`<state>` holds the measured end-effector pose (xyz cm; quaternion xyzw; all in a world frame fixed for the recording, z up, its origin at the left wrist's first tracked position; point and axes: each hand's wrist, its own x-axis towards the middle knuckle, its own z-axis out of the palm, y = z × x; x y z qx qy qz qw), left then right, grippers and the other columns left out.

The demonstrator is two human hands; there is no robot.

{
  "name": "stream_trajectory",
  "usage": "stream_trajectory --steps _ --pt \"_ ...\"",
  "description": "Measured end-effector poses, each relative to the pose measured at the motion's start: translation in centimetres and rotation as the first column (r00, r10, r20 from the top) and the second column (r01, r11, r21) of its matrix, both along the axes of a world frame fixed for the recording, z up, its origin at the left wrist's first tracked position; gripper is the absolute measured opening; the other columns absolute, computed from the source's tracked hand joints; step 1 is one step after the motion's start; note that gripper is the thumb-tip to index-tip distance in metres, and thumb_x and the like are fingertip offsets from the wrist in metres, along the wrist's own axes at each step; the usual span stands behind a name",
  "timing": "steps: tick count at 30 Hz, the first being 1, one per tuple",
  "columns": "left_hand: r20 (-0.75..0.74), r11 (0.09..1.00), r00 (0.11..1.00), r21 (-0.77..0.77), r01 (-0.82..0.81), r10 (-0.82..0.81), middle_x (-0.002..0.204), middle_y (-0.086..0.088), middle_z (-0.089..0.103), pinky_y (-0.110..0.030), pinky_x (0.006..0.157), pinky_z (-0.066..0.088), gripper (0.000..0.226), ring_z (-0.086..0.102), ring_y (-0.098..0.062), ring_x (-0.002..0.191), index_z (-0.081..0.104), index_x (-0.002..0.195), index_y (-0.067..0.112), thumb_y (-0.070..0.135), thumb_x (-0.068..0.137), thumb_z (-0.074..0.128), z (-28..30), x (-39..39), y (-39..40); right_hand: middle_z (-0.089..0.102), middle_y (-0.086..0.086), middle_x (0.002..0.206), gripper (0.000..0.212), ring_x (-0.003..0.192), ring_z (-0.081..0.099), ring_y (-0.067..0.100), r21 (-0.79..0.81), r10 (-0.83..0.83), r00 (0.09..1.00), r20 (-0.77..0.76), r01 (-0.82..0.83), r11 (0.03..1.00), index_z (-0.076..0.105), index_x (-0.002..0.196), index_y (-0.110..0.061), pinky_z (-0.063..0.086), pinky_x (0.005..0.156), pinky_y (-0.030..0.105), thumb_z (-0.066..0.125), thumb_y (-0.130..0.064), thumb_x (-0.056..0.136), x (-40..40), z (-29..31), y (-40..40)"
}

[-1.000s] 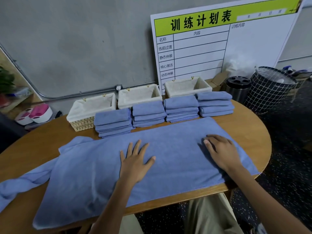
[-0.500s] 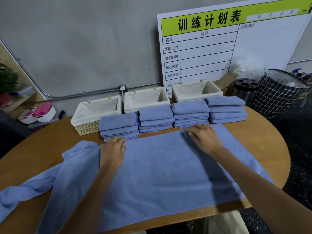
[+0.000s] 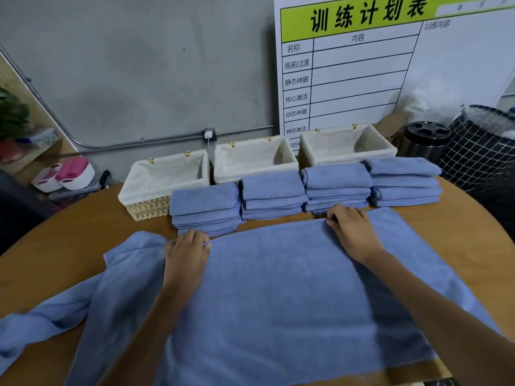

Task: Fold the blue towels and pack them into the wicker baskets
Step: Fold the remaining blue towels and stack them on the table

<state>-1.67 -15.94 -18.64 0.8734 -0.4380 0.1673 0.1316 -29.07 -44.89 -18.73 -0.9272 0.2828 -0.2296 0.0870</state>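
Head view — blue towel (image 3: 278, 296) spread flat, seemingly doubled

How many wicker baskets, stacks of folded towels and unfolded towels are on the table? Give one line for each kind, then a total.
Wicker baskets: 3
Stacks of folded towels: 4
Unfolded towels: 2
Total: 9

Grey concrete wall (image 3: 133, 65); round wooden table (image 3: 69, 246); whiteboard (image 3: 390, 65) leaning; wire bin (image 3: 482, 151).
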Motion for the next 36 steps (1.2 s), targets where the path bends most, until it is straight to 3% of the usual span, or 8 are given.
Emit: stream_trajectory --steps 3,6,9,12,16,20,30,36 --pt "-0.018 0.998 0.997 0.002 0.069 -0.069 0.073 0.004 0.060 -0.043 0.077 0.043 0.020 0.062 -0.027 0.072 0.055 0.087 0.022 0.015 0.089 0.074 0.8 0.5 0.4 0.054 -0.003 0.090 0.006 0.088 0.051 0.025 0.018 0.028 1.000 -0.013 -0.028 0.999 0.051 0.103 -0.017 0.027 0.081 0.033 0.046 -0.021 0.104 -0.2 0.2 -0.1" --pt "-0.097 0.987 0.982 -0.016 0.159 -0.160 0.085 0.000 0.066 -0.043 0.076 0.045 0.014 0.064 -0.029 0.081 0.062 0.097 0.017 0.031 0.095 0.065 0.7 3.2 2.3 0.059 0.003 0.101 0.036 0.091 0.052 0.027 -0.044 0.063 0.997 -0.044 -0.065 0.997 0.061 0.109 -0.016 0.029 0.078 0.036 0.032 -0.036 0.102 -0.4 0.0 -1.0" --pt "-0.081 0.960 0.956 -0.021 0.280 -0.281 0.080 0.007 0.052 -0.037 0.063 0.042 0.036 0.060 -0.025 0.073 0.057 0.089 0.018 0.049 0.096 0.042 0.9 5.9 3.9 0.056 0.003 0.097 0.049 0.086 0.052 0.026 -0.044 0.125 0.990 -0.065 -0.128 0.991 0.064 0.101 -0.016 0.034 0.074 0.037 0.026 -0.047 0.098 -0.9 0.1 -2.3" --pt "-0.061 0.940 0.939 -0.073 0.333 -0.337 0.077 0.013 0.038 -0.035 0.061 0.036 0.028 0.052 -0.020 0.066 0.047 0.083 0.026 0.050 0.096 0.040 1.5 7.1 4.4 0.059 -0.002 0.089 0.042 0.081 0.057 0.024 -0.059 0.132 0.991 -0.010 -0.132 0.989 0.060 0.090 -0.019 0.038 0.070 0.038 0.033 -0.051 0.097 -0.8 0.6 -3.5" --pt "0.022 0.970 0.972 -0.055 0.236 -0.235 0.080 0.008 0.052 -0.034 0.056 0.043 0.041 0.057 -0.018 0.072 0.059 0.085 0.022 0.056 0.095 0.039 2.2 8.1 4.1 0.064 -0.005 0.075 0.040 0.073 0.060 0.022 -0.182 0.087 0.996 0.034 -0.079 0.980 0.061 0.083 -0.021 0.034 0.071 0.036 0.040 -0.053 0.094 -0.2 1.2 -4.5" --pt "0.193 0.990 0.977 -0.082 0.114 -0.097 0.070 0.006 0.058 -0.026 0.045 0.032 0.046 0.058 -0.018 0.065 0.059 0.074 0.022 0.062 0.092 0.045 3.5 8.0 3.8 0.066 -0.006 0.079 0.038 0.075 0.056 0.022 -0.232 0.078 0.991 0.106 -0.052 0.971 0.065 0.083 -0.021 0.031 0.072 0.035 0.046 -0.053 0.092 0.4 1.9 -4.8" --pt "0.267 0.925 0.907 -0.108 0.364 -0.326 0.072 0.004 0.054 -0.031 0.066 0.024 0.042 0.047 -0.021 0.068 0.059 0.074 0.017 0.046 0.099 0.042 3.7 4.2 8.8 0.058 -0.009 0.075 0.054 0.073 0.045 0.013 -0.334 0.241 0.954 0.177 -0.172 0.927 0.064 0.079 -0.019 0.029 0.070 0.032 0.034 -0.057 0.101 -6.1 2.3 -1.8" --pt "0.222 0.933 0.925 -0.121 0.340 -0.308 0.078 0.000 0.065 -0.036 0.074 0.042 0.049 0.053 -0.018 0.079 0.069 0.080 0.017 0.051 0.102 0.041 -1.0 -0.2 15.0 0.064 -0.011 0.074 0.039 0.073 0.054 0.009 -0.453 0.314 0.949 0.000 -0.280 0.846 0.063 0.081 -0.025 0.035 0.077 0.031 0.039 -0.051 0.097 -11.4 0.1 1.2"
